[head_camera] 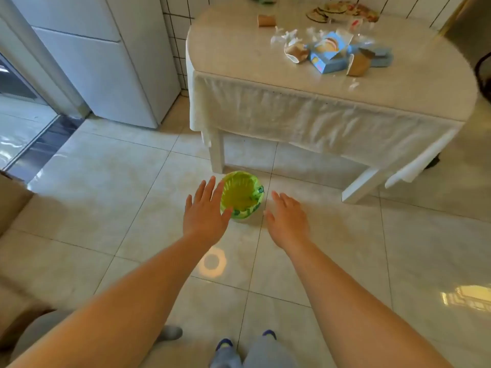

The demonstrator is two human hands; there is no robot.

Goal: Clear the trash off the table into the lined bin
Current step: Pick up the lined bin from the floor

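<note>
A small bin with a green liner stands on the floor in front of the table. My left hand is open, its fingers overlapping the bin's left rim. My right hand is open just right of the bin, holding nothing. On the tabletop lies trash: blue cartons, brown paper cups, crumpled white wrappers and a small white scrap near the front edge.
A white fridge stands at the left against a tiled wall. Plates with food scraps sit at the table's far side. A white cloth hangs over the table's front. A brown seat is at my left. A dark chair is at the right edge.
</note>
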